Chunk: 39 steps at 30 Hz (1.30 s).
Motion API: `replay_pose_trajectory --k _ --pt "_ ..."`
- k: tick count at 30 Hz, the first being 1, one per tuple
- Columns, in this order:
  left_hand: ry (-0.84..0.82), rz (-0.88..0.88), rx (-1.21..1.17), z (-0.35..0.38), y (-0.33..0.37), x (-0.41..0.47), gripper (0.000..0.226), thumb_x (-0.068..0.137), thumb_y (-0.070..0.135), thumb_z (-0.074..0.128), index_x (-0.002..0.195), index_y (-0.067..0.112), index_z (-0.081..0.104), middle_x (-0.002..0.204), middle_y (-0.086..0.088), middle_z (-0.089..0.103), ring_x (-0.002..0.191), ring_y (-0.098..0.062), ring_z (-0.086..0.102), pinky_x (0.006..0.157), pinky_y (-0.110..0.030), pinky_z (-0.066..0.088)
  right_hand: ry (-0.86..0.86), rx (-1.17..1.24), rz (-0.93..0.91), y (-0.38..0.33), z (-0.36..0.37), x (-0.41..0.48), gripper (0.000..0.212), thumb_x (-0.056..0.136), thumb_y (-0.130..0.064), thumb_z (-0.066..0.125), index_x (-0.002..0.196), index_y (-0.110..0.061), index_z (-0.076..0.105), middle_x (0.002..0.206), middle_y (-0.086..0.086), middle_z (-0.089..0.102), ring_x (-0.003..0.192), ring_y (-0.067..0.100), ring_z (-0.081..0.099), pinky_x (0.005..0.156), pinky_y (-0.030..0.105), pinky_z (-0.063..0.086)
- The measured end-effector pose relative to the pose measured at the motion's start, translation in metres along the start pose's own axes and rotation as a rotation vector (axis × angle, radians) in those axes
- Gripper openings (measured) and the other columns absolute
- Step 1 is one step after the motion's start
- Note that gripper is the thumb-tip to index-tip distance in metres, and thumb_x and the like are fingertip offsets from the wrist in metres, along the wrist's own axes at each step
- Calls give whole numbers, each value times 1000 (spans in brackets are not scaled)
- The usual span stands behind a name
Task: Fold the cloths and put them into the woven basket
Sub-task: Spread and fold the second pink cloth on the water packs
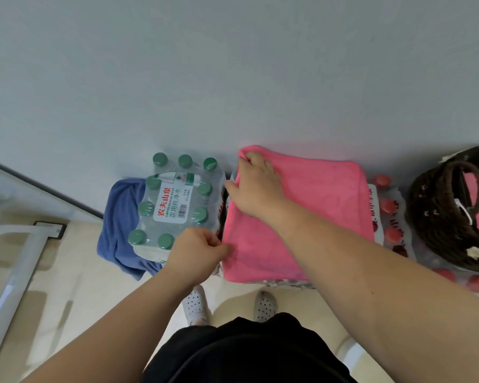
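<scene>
On the red-capped bottle pack [393, 225], pink cloth [315, 205] lay spread; right hand [256, 189] pinched its far-left corner, left hand [197, 252] its near-left corner. Woven basket [437, 217] stood right; blue cloth [119, 225] lay left against green-capped pack [174, 205]

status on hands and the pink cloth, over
Both on pink cloth: left hand pinches near left corner, right hand grips far left corner. Cloth spread over bottle pack, woven basket to its right. Nothing between them.
</scene>
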State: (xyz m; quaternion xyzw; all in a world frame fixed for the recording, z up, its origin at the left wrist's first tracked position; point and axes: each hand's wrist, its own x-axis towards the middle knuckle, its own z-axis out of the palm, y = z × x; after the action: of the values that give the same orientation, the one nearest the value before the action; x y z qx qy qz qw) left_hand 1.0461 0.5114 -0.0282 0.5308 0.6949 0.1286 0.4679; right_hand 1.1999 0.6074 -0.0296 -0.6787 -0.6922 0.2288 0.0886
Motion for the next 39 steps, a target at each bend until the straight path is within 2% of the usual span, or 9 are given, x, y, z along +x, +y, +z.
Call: replay_pose_trajectory --k 4,9,13,21,26,30,32,35,39 --pt "-3 -30 14 -36 -21 13 29 75 25 78 65 1 65 48 -2 52 42 -16 44 53 -50 54 -6 -2 -7 -40 15 13 73 93 -47 53 153 -13 29 154 3 27 139 30 29 113 49 29" --pt "-46 -26 -50 -82 -49 29 39 73 29 77 64 -4 59 60 -24 61 57 -41 64 49 -35 42 5 -8 19 -90 37 31 74 92 -48 53 152 -13 30 152 3 29 138 30 30 113 49 29" --pt "-47 1 -37 -115 -69 38 36 78 21 78 54 4 57 46 -1 50 34 -10 42 37 -19 35 22 -55 59 -126 57 45 78 91 -55 51 153 -14 28 153 2 27 138 30 29 112 49 27" --pt "-3 103 141 -158 -94 55 44 74 34 77 53 15 43 38 9 42 35 -6 42 45 -31 43 -76 -102 63 -157 79 51 71 96 -63 36 157 -33 14 166 1 8 151 25 8 119 51 11" --pt "61 292 105 -152 -83 59 49 75 43 76 55 13 42 46 8 40 46 -8 39 53 -27 36 64 -49 45 -126 55 36 64 95 -58 43 151 -29 34 161 2 25 146 24 23 119 45 20" --pt "28 461 149 -122 -49 59 51 80 45 75 55 21 38 48 6 42 49 -10 40 51 -28 32 154 -102 124 -71 26 13 69 87 -64 32 137 -21 53 141 8 49 130 29 44 110 45 35" --pt "-33 522 194 -102 -29 56 47 82 45 73 57 20 42 53 5 47 53 -12 43 53 -29 32 204 -146 199 -36 11 -1 59 88 -59 41 129 -21 60 131 8 55 122 31 50 104 43 39" --pt "-107 569 234 -71 -8 51 36 81 42 73 62 22 51 58 8 54 56 -3 48 54 -22 33 174 -164 317 13 -10 -18 42 92 -49 54 123 -23 65 129 7 57 121 34 49 103 44 38" --pt "-140 529 283 -27 9 40 33 79 40 75 63 26 51 56 11 54 52 1 48 53 -21 33 83 -66 251 55 -22 -27 47 86 -53 44 118 -28 67 121 4 60 117 31 52 102 47 42"
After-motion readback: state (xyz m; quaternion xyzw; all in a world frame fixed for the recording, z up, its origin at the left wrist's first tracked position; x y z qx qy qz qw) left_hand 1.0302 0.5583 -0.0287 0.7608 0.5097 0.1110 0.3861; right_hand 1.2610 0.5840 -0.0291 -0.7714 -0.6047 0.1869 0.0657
